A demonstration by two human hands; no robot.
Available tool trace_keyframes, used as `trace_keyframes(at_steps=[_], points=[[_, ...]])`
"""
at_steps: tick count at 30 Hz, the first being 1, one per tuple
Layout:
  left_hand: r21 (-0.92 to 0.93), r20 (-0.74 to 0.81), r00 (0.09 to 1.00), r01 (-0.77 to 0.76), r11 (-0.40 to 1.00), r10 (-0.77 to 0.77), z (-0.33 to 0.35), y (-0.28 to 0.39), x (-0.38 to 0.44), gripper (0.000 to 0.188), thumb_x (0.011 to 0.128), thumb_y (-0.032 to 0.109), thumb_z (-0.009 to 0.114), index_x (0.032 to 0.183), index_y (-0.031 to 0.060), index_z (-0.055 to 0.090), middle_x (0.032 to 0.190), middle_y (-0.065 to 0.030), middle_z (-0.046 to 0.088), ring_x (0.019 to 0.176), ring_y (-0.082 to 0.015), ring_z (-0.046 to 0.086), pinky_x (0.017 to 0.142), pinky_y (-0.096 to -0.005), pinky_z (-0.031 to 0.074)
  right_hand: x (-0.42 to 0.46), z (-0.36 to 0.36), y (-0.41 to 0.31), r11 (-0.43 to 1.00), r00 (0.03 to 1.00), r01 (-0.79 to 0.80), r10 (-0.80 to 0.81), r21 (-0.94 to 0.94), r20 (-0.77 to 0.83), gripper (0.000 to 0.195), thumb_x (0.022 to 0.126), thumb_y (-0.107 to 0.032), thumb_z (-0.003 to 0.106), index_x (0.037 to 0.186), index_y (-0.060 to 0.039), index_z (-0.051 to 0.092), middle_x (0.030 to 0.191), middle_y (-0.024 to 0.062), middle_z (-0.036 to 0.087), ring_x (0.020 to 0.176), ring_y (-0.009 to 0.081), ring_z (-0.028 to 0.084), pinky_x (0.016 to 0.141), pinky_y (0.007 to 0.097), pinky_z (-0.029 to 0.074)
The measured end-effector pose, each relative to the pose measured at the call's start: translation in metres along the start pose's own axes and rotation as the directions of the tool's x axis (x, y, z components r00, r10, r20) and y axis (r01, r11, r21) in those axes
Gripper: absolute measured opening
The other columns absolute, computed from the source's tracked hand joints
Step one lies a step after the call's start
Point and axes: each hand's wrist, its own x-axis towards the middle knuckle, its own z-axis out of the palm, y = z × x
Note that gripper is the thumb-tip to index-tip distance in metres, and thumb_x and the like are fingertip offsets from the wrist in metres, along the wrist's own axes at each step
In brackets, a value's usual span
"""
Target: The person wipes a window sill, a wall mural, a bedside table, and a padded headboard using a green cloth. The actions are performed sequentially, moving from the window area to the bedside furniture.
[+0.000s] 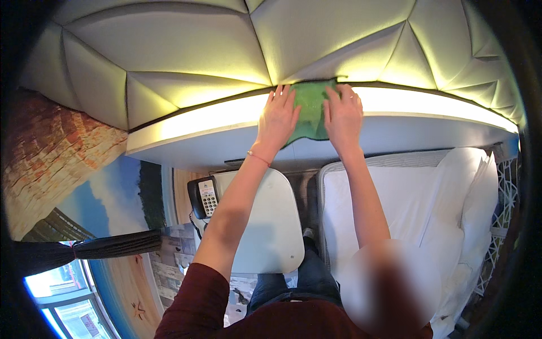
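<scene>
A green cloth (310, 111) with a dark edge lies over the lit top of a long white ledge (220, 142), up against a padded wall panel. My left hand (278, 112) rests on the cloth's left side, palm down, fingers pointing towards the panel. On the cloth's right side lies my right hand (344, 114), its fingers slightly spread and a little blurred. Both hands press the cloth flat rather than grip it, as far as can be seen; the undersides of the fingers are hidden.
Below the ledge stands a white bedside table (271, 220) with a corded telephone (207, 197) at its left. A bed with a rumpled white sheet (394, 199) is at the right. A dark tied curtain (118, 245) hangs by a window at the lower left.
</scene>
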Motion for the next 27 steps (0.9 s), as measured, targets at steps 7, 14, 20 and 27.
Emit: trace_keyframes(at_steps=[7,14,20,27], points=[[0.166,-0.013,0.992,0.123,0.978,-0.123,-0.004,-0.067,-0.040,0.034,0.100,0.015,0.048,0.130,0.0056,0.061,0.141,-0.0118,0.055,0.133,-0.0322,0.050,0.112,-0.0465,0.038,-0.022,0.058,-0.054,0.982,0.955,0.125,-0.158,0.145,0.249,0.057,0.087,-0.034,0.069,0.134,-0.0046,0.056,0.143,0.0209,0.049,0.138,0.0369,0.041,0.117,0.0474,0.031],[0.342,-0.211,0.967,0.212,0.916,-0.145,-0.059,-0.107,-0.081,0.037,0.101,0.021,0.049,0.135,0.0136,0.060,0.142,-0.0107,0.055,0.138,-0.0409,0.041,0.115,-0.0518,0.031,-0.014,0.083,-0.128,0.956,0.898,0.199,-0.266,0.215,0.351,0.074,0.081,-0.041,0.073,0.143,-0.0075,0.048,0.149,0.0246,0.040,0.141,0.0400,0.035,0.120,0.0466,0.026],[0.066,-0.119,0.981,0.163,0.984,-0.154,-0.028,-0.061,-0.073,0.044,0.092,0.034,0.062,0.131,0.0142,0.063,0.140,-0.0093,0.057,0.134,-0.0408,0.046,0.110,-0.0544,0.035,-0.020,0.067,-0.096,0.984,0.916,0.138,-0.169,0.111,0.363,0.076,0.078,-0.031,0.077,0.144,-0.0097,0.047,0.149,0.0287,0.038,0.141,0.0426,0.034,0.118,0.0492,0.029],[-0.003,-0.015,0.999,0.045,0.999,-0.045,-0.024,-0.065,-0.048,0.050,0.092,0.052,0.058,0.137,0.0298,0.058,0.148,-0.0005,0.051,0.138,-0.0376,0.043,0.111,-0.0599,0.031,-0.020,0.040,-0.087,0.977,0.925,0.135,-0.064,-0.166,0.374,0.083,0.068,-0.030,0.086,0.139,-0.0089,0.050,0.146,0.0282,0.043,0.137,0.0426,0.040,0.117,0.0525,0.028]])
